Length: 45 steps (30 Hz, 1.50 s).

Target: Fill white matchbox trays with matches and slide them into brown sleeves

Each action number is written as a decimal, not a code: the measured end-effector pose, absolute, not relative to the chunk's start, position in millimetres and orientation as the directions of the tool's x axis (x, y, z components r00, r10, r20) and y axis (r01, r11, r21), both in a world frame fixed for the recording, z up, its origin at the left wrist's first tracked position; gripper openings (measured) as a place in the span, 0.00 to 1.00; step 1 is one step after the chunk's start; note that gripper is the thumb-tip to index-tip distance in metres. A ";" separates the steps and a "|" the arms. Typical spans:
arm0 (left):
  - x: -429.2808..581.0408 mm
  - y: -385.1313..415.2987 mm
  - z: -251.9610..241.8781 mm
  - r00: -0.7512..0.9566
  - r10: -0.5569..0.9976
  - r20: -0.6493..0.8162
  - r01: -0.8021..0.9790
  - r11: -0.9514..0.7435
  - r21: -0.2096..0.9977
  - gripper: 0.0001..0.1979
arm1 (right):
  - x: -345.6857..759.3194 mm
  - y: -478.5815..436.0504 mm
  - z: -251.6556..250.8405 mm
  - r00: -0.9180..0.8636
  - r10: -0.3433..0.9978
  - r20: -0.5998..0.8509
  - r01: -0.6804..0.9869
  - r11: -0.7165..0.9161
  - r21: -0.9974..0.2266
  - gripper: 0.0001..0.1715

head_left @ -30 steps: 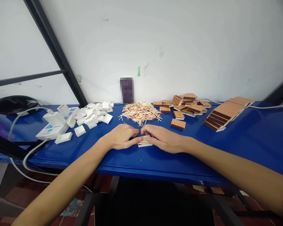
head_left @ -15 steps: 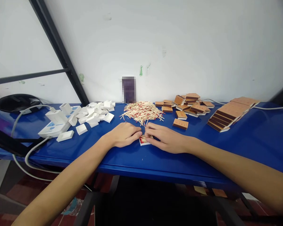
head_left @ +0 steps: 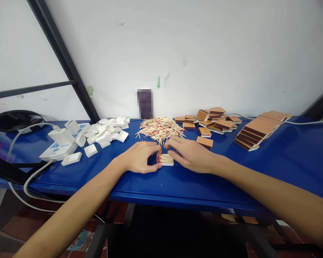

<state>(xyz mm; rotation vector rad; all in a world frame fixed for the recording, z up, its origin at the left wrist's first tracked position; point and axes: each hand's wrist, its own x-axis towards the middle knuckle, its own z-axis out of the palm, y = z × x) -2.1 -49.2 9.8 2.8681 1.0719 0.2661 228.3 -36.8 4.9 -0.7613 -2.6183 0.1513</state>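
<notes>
A small white match tray point(head_left: 165, 159), filled with red-tipped matches, lies on the blue table point(head_left: 285, 161) between my hands. My left hand point(head_left: 140, 156) curves loosely around the tray's left end, its thumb by the front corner and its fingers apart. My right hand point(head_left: 191, 154) lies flat just right of the tray, fingers stretched toward the loose pile of matches point(head_left: 160, 128) behind it. Neither hand lifts anything.
Several empty white trays point(head_left: 107, 131) lie heaped at the left, beside a white device point(head_left: 57, 148) with cables. Brown matchbox sleeves point(head_left: 215, 120) are piled at the back right, one lone sleeve point(head_left: 204, 142) nearer. A fanned row of sleeves point(head_left: 258, 130) lies farther right.
Both hands covered the tray with fingertips meeting over it. They have drawn apart, and the filled tray now shows fully between them.
</notes>
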 end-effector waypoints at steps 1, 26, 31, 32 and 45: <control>-2.7 -49.2 9.7 0.736 0.661 0.145 0.647 -0.751 0.133 0.15 | 230.7 -35.6 9.9 -0.730 0.575 0.369 0.573 0.810 -0.128 0.08; -2.3 -45.0 1.0 0.669 0.674 0.313 0.595 -0.738 0.318 0.15 | 262.9 -22.9 34.1 -0.737 0.670 -0.091 0.666 0.697 -0.265 0.24; -2.5 -42.9 -0.5 0.663 0.676 0.320 0.585 -0.735 0.342 0.17 | 257.0 -22.7 28.1 -0.766 0.642 -0.030 0.621 0.727 -0.291 0.20; -2.5 -42.6 -0.4 0.668 0.672 0.319 0.579 -0.739 0.344 0.18 | 257.2 -22.3 27.7 -0.767 0.641 -0.027 0.618 0.728 -0.298 0.20; 6.5 -44.1 -5.2 0.667 0.657 0.352 0.488 -0.742 0.461 0.25 | 244.9 -25.6 14.0 -0.805 0.575 0.144 0.512 0.797 -0.321 0.17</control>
